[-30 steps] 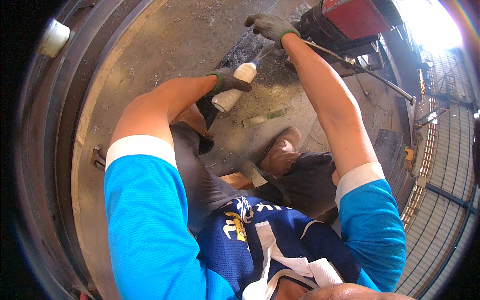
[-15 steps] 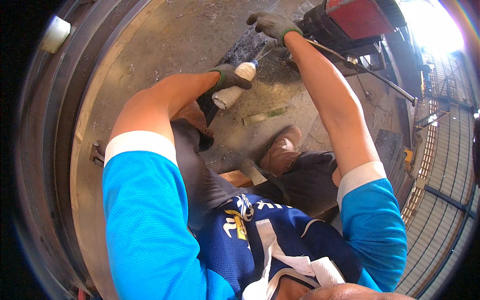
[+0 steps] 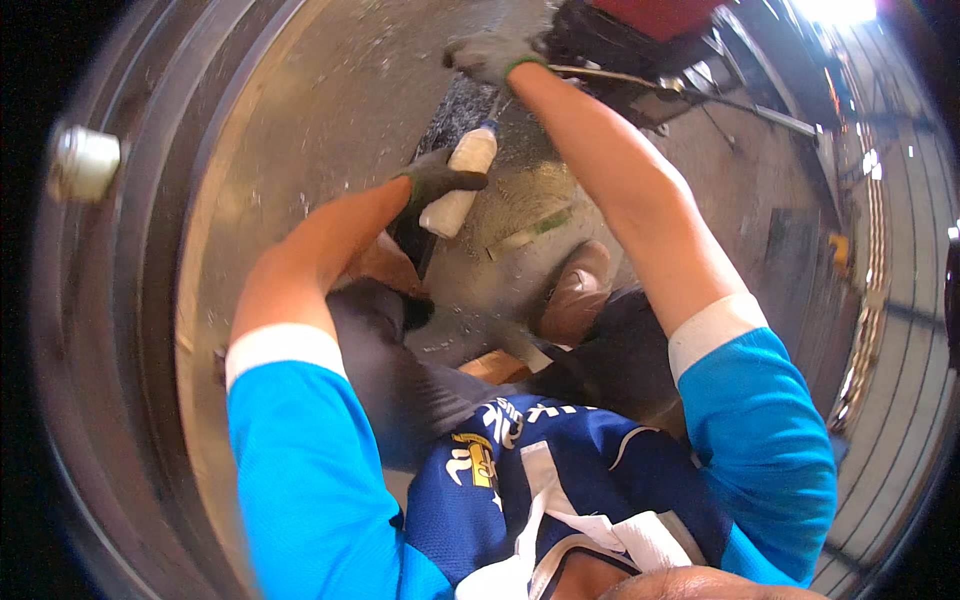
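My left hand (image 3: 440, 178), in a dark glove with a green cuff, is wrapped round a white plastic squeeze bottle (image 3: 462, 190). The bottle tilts with its blue-tipped top pointing away from me, over a dark metal bar (image 3: 450, 118) strewn with shavings. A thin pale streak shows just beyond the tip. Farther off, my gloved right hand (image 3: 490, 58) reaches to the dark machine (image 3: 600, 45) with a red part. A metal rod (image 3: 690, 92) runs rightward from near that wrist. Blur smears the right fingers, and whether they grip anything is unclear.
A flat greenish strip (image 3: 530, 232) lies on the wet, shaving-littered floor near my brown shoe (image 3: 577, 290). Curved dark metal beams (image 3: 140, 300) fill the left side, with a pale cylindrical object (image 3: 88, 163) on them. A slatted wall (image 3: 905, 300) stands at the right.
The whole view has shifted and blurred; both hands, the machine and the rod now appear farther left. My left hand keeps hold of the squeeze bottle, and the right stays by the machine.
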A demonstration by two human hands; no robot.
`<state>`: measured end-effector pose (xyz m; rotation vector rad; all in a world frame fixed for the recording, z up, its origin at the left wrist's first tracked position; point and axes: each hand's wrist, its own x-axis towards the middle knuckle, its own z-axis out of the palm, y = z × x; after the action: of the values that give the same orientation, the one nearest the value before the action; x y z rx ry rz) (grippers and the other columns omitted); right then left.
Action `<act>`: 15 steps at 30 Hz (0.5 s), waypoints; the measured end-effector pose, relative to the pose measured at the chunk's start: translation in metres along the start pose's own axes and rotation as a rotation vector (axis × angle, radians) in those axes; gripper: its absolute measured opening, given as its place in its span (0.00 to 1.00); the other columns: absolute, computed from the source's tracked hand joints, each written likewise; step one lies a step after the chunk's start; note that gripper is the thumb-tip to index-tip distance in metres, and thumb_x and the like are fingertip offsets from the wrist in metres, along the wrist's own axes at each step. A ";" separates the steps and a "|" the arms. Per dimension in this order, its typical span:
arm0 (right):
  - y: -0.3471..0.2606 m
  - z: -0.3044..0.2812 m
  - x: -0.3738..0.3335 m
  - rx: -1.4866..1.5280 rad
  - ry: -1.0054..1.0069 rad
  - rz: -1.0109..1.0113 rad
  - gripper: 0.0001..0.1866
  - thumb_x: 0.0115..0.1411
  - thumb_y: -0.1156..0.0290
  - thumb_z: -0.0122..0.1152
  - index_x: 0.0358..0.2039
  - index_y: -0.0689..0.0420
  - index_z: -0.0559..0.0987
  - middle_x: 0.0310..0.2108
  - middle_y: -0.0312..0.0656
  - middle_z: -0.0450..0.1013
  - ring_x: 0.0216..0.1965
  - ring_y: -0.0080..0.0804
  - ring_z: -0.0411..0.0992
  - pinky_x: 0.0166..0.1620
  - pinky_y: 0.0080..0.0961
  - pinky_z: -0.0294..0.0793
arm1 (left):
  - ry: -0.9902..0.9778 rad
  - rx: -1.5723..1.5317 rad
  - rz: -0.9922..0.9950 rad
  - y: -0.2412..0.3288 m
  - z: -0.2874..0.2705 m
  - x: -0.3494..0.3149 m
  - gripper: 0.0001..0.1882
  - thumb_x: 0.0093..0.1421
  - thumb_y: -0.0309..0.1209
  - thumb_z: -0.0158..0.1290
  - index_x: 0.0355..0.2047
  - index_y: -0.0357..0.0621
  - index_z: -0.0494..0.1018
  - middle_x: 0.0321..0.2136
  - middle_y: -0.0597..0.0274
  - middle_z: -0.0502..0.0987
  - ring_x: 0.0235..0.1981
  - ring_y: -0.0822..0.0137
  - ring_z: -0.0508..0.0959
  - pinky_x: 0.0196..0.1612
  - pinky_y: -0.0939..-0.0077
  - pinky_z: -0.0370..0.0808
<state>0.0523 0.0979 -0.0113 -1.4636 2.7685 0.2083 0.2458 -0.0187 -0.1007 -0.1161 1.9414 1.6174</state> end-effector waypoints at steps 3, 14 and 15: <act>-0.008 -0.002 0.000 0.048 -0.041 0.063 0.19 0.62 0.60 0.53 0.52 0.44 0.82 0.53 0.42 0.80 0.53 0.47 0.78 0.52 0.47 0.79 | -0.008 -0.077 -0.053 0.022 0.003 -0.015 0.42 0.51 0.46 0.72 0.61 0.37 0.68 0.49 0.50 0.80 0.45 0.58 0.83 0.48 0.59 0.81; -0.035 -0.042 0.002 0.342 -0.118 0.433 0.21 0.59 0.50 0.59 0.47 0.44 0.87 0.49 0.44 0.82 0.51 0.46 0.80 0.52 0.47 0.79 | -0.077 -0.200 -0.012 0.032 0.019 -0.008 0.36 0.58 0.37 0.69 0.62 0.39 0.66 0.47 0.54 0.79 0.41 0.61 0.82 0.40 0.61 0.84; -0.036 -0.044 0.002 0.339 -0.099 0.422 0.21 0.59 0.50 0.59 0.47 0.45 0.87 0.50 0.43 0.82 0.51 0.46 0.80 0.52 0.47 0.79 | -0.091 -0.221 -0.045 0.030 0.018 -0.006 0.35 0.59 0.37 0.69 0.62 0.38 0.66 0.47 0.54 0.80 0.40 0.61 0.83 0.40 0.61 0.83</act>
<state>0.0833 0.0709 0.0279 -0.7690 2.8149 -0.1782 0.2447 0.0036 -0.0733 -0.1702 1.6766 1.7721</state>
